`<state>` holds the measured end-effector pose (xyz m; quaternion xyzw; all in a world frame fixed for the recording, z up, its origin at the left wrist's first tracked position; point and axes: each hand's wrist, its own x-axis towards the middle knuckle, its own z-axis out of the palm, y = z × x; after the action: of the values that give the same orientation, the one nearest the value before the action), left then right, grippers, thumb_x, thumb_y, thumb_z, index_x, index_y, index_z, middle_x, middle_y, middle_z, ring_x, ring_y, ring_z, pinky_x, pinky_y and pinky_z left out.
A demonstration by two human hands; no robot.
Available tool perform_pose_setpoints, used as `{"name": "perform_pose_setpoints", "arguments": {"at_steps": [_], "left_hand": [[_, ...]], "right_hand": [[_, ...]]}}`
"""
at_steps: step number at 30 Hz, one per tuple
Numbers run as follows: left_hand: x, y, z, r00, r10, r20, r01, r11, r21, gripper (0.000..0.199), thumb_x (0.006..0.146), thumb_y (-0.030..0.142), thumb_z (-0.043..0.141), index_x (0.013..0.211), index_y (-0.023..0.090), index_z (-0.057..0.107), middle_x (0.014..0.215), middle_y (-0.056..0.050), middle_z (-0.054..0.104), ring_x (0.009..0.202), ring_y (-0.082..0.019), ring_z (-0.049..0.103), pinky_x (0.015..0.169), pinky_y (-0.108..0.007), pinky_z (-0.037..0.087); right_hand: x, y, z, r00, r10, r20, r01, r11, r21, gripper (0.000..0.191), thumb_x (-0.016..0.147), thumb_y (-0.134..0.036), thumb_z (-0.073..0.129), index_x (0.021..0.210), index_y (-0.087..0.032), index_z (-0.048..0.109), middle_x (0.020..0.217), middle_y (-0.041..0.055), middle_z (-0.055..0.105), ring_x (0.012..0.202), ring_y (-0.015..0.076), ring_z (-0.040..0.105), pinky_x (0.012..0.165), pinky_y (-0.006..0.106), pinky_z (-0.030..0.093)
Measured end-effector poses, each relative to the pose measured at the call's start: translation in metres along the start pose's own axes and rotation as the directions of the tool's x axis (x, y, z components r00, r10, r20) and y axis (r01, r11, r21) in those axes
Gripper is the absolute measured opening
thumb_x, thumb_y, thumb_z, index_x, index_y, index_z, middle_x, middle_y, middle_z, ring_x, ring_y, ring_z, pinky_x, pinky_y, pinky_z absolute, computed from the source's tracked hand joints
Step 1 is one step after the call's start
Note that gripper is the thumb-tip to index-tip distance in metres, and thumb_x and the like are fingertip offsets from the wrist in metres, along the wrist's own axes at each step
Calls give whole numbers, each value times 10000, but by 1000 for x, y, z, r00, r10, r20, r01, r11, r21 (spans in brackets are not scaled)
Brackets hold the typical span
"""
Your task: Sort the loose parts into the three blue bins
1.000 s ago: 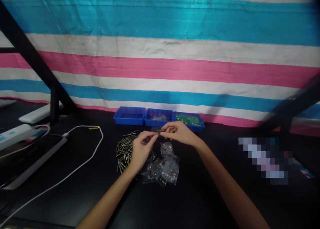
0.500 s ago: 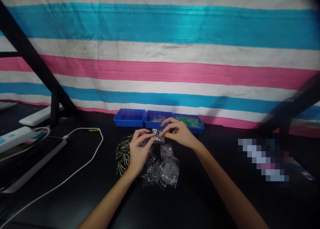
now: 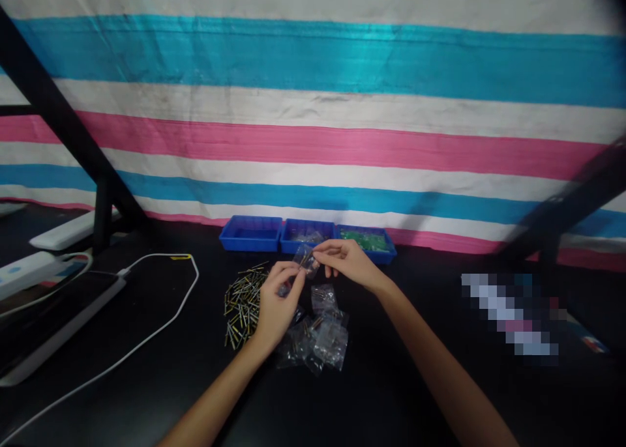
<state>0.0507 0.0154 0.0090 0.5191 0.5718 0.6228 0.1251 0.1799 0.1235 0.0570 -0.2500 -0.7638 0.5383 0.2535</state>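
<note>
Between my two hands a small clear plastic bag [image 3: 306, 258] is held up at a tilt, with thin metal pieces showing inside. My left hand [image 3: 280, 298] pinches its lower left edge between thumb and fingers. At the right edge, the thumb and forefinger of my right hand [image 3: 349, 262] grip the bag. Left of my left hand lies a loose pile of thin gold and silver metal pins [image 3: 243, 307], partly covered by that hand. Nearer to me on the black table are several filled clear bags [image 3: 330, 343], overlapping one another.
Three blue trays stand in a row behind my hands: a bare left tray [image 3: 251, 233], a middle tray [image 3: 288, 246] with clear bags, and a right tray [image 3: 388, 259] with green pieces. A white cable [image 3: 161, 326], a tablet-like device [image 3: 63, 323] and a power strip [image 3: 29, 271] lie left.
The bag has turned from level to tilted between my hands. My right hand's fingers have closed in on its right edge, and my left hand has shifted slightly right and down.
</note>
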Motion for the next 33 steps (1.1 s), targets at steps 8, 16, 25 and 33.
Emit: {"name": "perform_pose_setpoints", "arguments": {"at_steps": [8,16,25,33], "left_hand": [[2,8,-7,998,-43,-46,40,997,-60,173,820,265,491,810,188,645,856,-35,590,827,-158,546,707,-245,406],[6,7,-13,999,-31,-22,29,995,-93,188,830,282,479,826,191,643,886,-40,599,870,-171,551,737,-251,411],[11,7,-18,988,-131,-79,116,979,-166,252,819,346,464,824,166,639,878,-50,622,841,-183,565,730,-271,443],[10,4,-17,993,-114,12,115,986,-120,247,802,363,474,840,175,630,905,-45,610,878,-192,550,782,-289,428]], "right_hand": [[12,33,-38,923,150,-355,-145,989,42,320,743,-410,572,924,-152,630,722,39,665,430,63,505,394,178,386],[33,31,-12,939,142,-314,-135,990,43,396,778,-334,550,1123,-142,521,833,74,676,466,68,547,351,149,336],[36,36,-9,954,3,-301,-122,919,-375,209,741,-261,581,920,-183,655,898,43,672,495,86,575,527,220,430],[-36,50,2,915,129,-383,-307,839,-450,372,677,-471,622,957,-229,654,849,17,670,717,152,593,603,242,391]]}}
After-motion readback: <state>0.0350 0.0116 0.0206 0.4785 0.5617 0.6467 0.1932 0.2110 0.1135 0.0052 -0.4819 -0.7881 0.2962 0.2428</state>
